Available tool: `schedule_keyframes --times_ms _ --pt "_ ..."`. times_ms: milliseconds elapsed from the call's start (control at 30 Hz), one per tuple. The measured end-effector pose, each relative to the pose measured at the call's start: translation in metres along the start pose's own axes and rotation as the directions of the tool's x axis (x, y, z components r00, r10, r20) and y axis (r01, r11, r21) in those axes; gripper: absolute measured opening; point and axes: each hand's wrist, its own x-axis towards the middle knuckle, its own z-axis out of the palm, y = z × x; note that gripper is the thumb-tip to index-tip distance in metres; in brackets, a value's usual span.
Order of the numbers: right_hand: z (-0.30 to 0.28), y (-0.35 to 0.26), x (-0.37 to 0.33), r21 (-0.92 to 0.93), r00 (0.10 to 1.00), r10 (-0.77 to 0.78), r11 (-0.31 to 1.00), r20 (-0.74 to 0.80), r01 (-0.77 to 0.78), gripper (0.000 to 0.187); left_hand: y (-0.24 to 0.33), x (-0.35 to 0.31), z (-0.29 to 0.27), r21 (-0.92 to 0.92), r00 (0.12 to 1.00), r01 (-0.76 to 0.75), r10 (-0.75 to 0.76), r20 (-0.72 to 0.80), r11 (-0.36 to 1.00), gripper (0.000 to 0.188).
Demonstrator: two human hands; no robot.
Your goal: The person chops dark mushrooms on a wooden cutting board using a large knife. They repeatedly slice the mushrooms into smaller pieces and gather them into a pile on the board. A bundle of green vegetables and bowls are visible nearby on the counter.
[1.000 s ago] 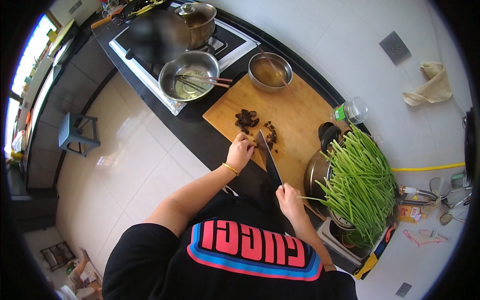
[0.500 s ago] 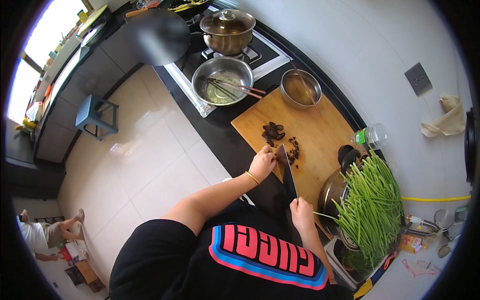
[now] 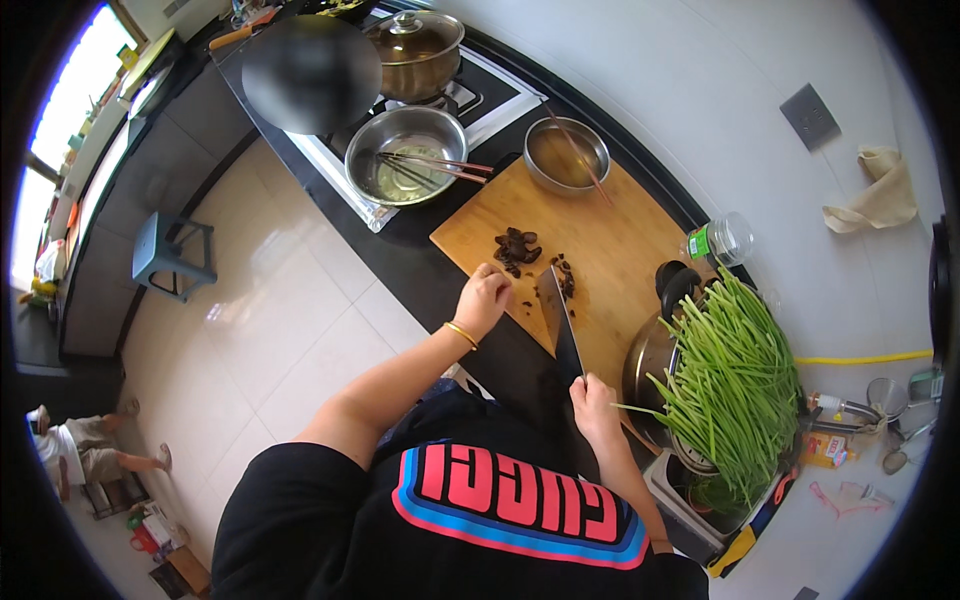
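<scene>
1. We see the right hand (image 3: 595,400), fingers clamped round the knife (image 3: 565,337); loose grip could slip.
2. Left hand (image 3: 486,293), blade's ten o'clock: fingers bunched, contents unclear to us; straying bladeward risks a nick.
3. Dark pieces (image 3: 517,248), eleven o'clock on cutting board (image 3: 625,245): blade sweep could scatter them.

The cutting board (image 3: 620,235) leaves free room between the cleaver (image 3: 565,335) and the plastic jar (image 3: 730,240); a steel bowl (image 3: 545,182) blocks its far-left corner, a steel pot (image 3: 645,372) and heaped green stalks (image 3: 738,380) its right.
</scene>
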Motion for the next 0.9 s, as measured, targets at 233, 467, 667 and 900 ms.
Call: schedule_keyframes --times_ms 233,467,667,900 --pt "-0.001 0.000 0.006 0.011 0.997 0.041 0.999 -0.057 -0.041 0.029 0.000 0.049 -0.013 0.170 0.985 -0.171 0.168 0.037 0.970 0.024" --pt "-0.003 -0.006 0.001 0.035 0.999 0.034 0.999 0.017 -0.035 0.028 -0.005 0.077 -0.008 0.326 0.940 -0.241 0.135 0.314 0.914 0.017" --pt "0.008 -0.002 0.006 0.050 0.998 0.005 0.999 0.064 -0.008 0.026 -0.003 0.094 -0.019 0.087 0.951 -0.219 0.193 0.241 0.972 0.017" --pt "0.001 -0.002 0.022 0.075 0.988 0.134 0.989 -0.071 -0.128 0.028 0.007 0.072 -0.011 -0.328 0.859 0.338 -0.147 0.490 0.882 0.010"
